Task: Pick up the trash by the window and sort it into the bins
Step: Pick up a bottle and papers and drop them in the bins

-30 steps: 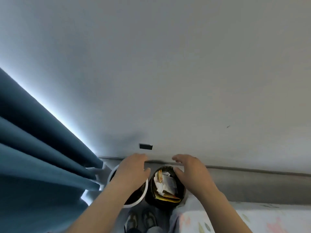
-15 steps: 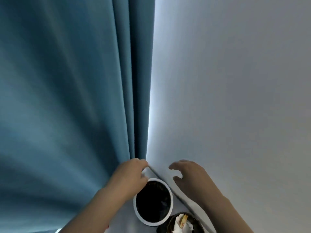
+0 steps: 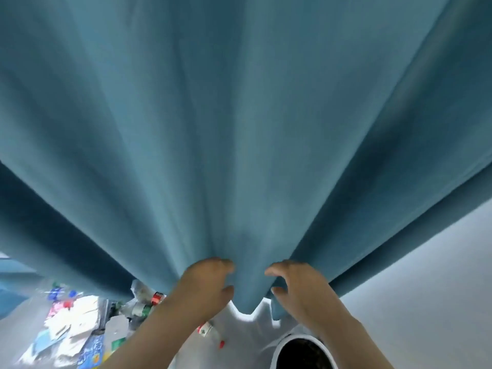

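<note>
Neither hand holds anything: the left hand hangs loosely curled and the right hand half spread, both before the hem of the heavy teal fabric curtain; whether fingertips touch the cloth cannot be told. The scattered heap of paper, wrappers and crushed bottles lies on the floor down-left of both, nearer the left hand; the round white-rimmed bin with a dark inside stands below the right wrist, so the left arm seems the likelier to reach.

Head view faces the curtain close up; floor below.

Trash scattered on floor lower left: wrappers, paper, bottles. White-rimmed bin bottom right, upright.
</note>
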`<state>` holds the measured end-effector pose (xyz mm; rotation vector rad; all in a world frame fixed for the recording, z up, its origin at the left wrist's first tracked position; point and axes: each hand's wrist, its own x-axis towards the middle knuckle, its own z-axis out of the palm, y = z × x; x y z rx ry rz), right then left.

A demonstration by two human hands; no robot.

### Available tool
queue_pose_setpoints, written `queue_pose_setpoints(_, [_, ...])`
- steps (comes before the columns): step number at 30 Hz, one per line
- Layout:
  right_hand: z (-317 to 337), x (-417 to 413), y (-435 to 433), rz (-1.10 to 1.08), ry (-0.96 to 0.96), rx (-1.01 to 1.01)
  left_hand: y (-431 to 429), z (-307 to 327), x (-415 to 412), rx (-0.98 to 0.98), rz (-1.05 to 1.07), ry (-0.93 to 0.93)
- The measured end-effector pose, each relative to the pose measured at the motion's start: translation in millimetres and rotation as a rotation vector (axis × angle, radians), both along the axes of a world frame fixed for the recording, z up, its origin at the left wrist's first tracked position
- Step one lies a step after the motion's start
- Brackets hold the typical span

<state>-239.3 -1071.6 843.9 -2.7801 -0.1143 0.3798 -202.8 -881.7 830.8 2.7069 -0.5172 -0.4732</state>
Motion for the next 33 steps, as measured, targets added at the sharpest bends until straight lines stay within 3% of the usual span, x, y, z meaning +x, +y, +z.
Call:
queue_pose_setpoints(13, [-1.6, 53.1, 216.2, 0.528, 0.043, -0.006, 195.2, 2.6, -51.2, -0.01, 0.551, 0.039])
queue_pose_setpoints(24, [2.4, 68.5, 324.8, 0.965, 0.065, 0.026, 255.1, 7.6, -111.4, -0.012, 1.016, 0.023])
queue_pose_setpoints(33, [-7.1, 53.0, 395.8, 1.153, 0.115, 0.038, 293.9, 0.4, -153.5, -0.053, 1.27, 0.049])
